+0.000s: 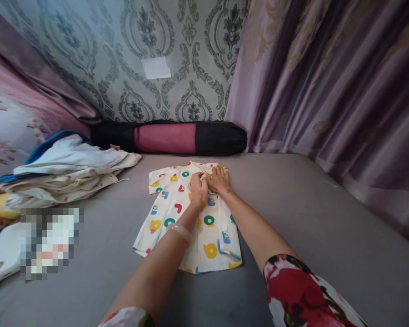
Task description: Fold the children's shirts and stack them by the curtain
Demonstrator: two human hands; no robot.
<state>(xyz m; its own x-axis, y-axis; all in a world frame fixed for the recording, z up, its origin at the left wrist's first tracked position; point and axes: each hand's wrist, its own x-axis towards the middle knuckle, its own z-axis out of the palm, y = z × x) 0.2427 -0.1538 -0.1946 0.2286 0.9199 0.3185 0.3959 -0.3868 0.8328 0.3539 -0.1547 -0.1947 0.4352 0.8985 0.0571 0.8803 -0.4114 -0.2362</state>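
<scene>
A small white short-sleeved shirt point(187, 227) with colourful letter prints lies spread on the grey sheet. Its left sleeve points outward, while the right side is folded inward near the sleeve. My left hand point(199, 188), wearing a pale bangle, has curled fingers at the upper front and appears to pinch the fabric; the fingertips are partly hidden. Beside it, my right hand point(219, 180) rests on the upper right part of the shirt, fingers stretched over the cloth and thumb close to my left hand.
Folded clothes point(71, 168) are stacked at the left. A white device point(8, 252) lies below them, next to a blurred-out patch. Along the patterned wall lies a long black and pink bag point(165, 137). Purple curtains point(293, 77) hang at the right edge of the grey sheet point(293, 200).
</scene>
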